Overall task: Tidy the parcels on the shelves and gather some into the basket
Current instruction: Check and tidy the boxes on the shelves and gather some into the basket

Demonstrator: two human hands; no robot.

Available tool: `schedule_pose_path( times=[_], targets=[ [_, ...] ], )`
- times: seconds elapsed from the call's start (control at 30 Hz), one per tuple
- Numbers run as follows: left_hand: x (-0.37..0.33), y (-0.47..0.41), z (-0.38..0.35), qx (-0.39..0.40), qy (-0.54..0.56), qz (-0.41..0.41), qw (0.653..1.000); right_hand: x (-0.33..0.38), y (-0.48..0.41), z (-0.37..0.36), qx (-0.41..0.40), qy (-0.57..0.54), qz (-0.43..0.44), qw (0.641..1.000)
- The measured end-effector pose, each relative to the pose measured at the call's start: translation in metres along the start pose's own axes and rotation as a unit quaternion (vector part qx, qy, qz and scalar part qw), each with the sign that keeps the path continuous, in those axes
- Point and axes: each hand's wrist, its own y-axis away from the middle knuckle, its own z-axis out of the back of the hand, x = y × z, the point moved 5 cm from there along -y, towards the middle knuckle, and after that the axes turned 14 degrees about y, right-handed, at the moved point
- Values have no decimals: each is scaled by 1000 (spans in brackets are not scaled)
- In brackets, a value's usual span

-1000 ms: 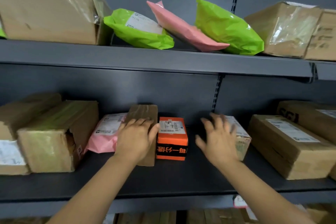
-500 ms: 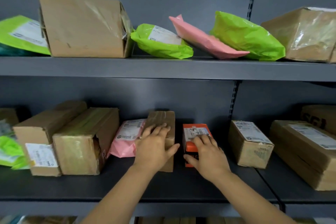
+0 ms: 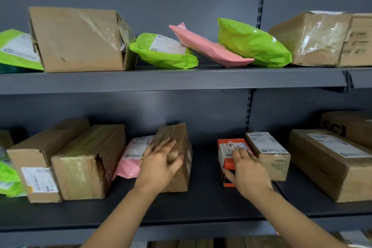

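On the lower shelf (image 3: pixel 201 203), my left hand (image 3: pixel 159 165) lies on top of a narrow brown box (image 3: pixel 179 141), fingers spread over it and thumb against its right side. That box leans against a pink mailer bag (image 3: pixel 131 157) on its left. My right hand (image 3: pixel 248 173) holds a small orange box (image 3: pixel 226 149) with a white label, fingers on top and thumb on its front face. The orange box sits right beside a small taped cardboard box (image 3: pixel 269 153). No basket is in view.
Two cardboard boxes (image 3: pixel 80 163) and a green bag (image 3: pixel 8 179) fill the lower shelf's left; larger boxes (image 3: pixel 330 163) fill its right. The upper shelf (image 3: pixel 173 78) carries a big box (image 3: pixel 78 40), green bags (image 3: pixel 163 52), a pink bag (image 3: pixel 209 46) and taped boxes (image 3: pixel 314 40).
My right hand took hold of the orange box and slid it right, up against the small taped box, leaving a gap beside the brown box. My left hand stayed on the brown box.
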Motion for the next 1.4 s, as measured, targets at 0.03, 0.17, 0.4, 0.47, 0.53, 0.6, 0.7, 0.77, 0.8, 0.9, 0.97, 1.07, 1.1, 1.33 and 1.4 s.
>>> schedule_pose_path(
  times=[0.03, 0.17, 0.4, 0.47, 0.53, 0.6, 0.7, 0.77, 0.8, 0.9, 0.97, 1.07, 1.1, 1.33, 1.4],
  targets=[
    [0, 0, 3, -7, 66, 18, 998, 1, 1, 3, 4, 0, 1, 1000],
    [1, 6, 8, -29, 336, 169, 926, 5, 1, 12, 0, -30, 13, 999],
    [18, 14, -7, -59, 511, 346, 785, 14, 1, 23, -10, -277, 37, 960],
    [14, 14, -7, -68, 531, 361, 763, 21, 3, 29, -25, -314, 54, 948],
    [16, 12, -5, -98, 548, 366, 746, 29, 4, 33, -16, -346, 61, 936],
    [23, 9, -4, -136, 551, 372, 734, 35, 5, 34, 5, -370, 63, 927],
    [27, 9, -4, -162, 582, 377, 702, 42, 7, 33, 24, -385, 79, 919],
    [30, 11, -5, -165, 623, 393, 657, 44, 7, 33, 31, -387, 84, 918],
    [33, 12, -7, -160, 641, 404, 633, 44, 6, 32, 36, -391, 83, 916],
    [38, 12, -11, -140, 683, 422, 580, 45, 3, 29, 63, -427, 65, 900],
    [41, 12, -13, -145, 697, 423, 561, 47, 1, 29, 93, -465, 52, 879],
    [40, 12, -14, -144, 703, 416, 558, 54, 0, 30, 118, -490, 56, 862],
    [39, 13, -14, -143, 704, 412, 560, 56, 0, 31, 119, -496, 59, 858],
    [25, 15, -5, -109, 644, 317, 688, 62, -3, 41, 168, -595, 42, 785],
    [23, 16, -4, -92, 598, 290, 741, 60, -8, 42, 176, -623, 28, 762]
  ],
)
